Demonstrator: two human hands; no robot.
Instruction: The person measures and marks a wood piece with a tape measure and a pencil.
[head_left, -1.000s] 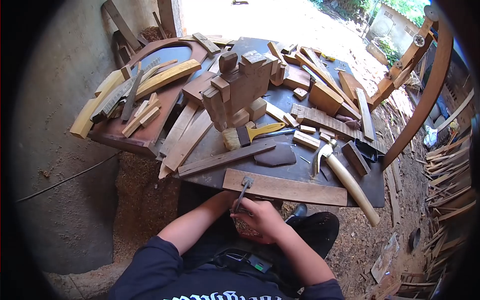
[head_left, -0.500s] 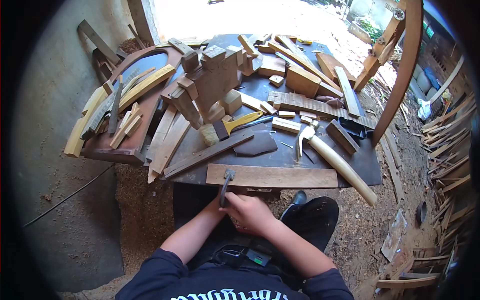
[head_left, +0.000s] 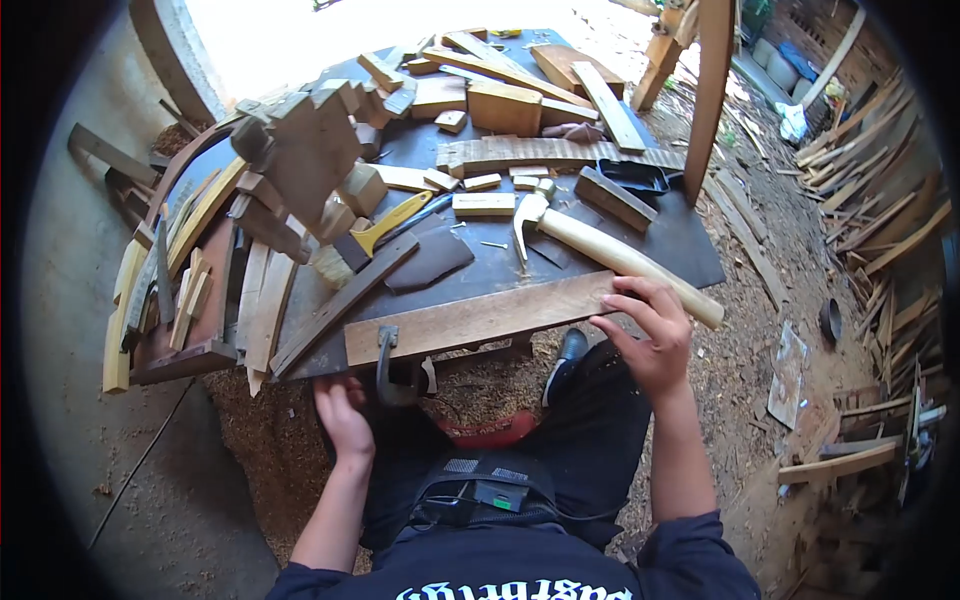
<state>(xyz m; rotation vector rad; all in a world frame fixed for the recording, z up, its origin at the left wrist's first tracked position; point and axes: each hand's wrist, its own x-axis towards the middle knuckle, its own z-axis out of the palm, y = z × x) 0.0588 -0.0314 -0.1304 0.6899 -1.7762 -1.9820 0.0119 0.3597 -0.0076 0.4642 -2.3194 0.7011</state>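
Note:
A flat wooden board (head_left: 480, 318) lies along the near edge of the table, and a metal clamp (head_left: 385, 365) sits over its left end. At the board's right end, the fingers and thumb of my right hand (head_left: 655, 335) close on its corner. My left hand (head_left: 343, 415) reaches up to the table's underside, left of the clamp; the edge hides its fingertips. Behind the board, a claw hammer (head_left: 620, 255) lies with its wooden handle jutting past the table edge. A yellow-handled paintbrush (head_left: 390, 222) rests on wood to the left.
Wood blocks (head_left: 505, 105) and offcuts crowd the back of the dark tabletop (head_left: 690, 255). A stacked wooden assembly (head_left: 310, 150) rises at the left. Wood strips (head_left: 890, 170) are heaped along the right wall, and sawdust covers the ground.
My hands have parted from near the clamp: the right has gone to the board's right end, the left to the table's underside. The camera view has turned and shifted.

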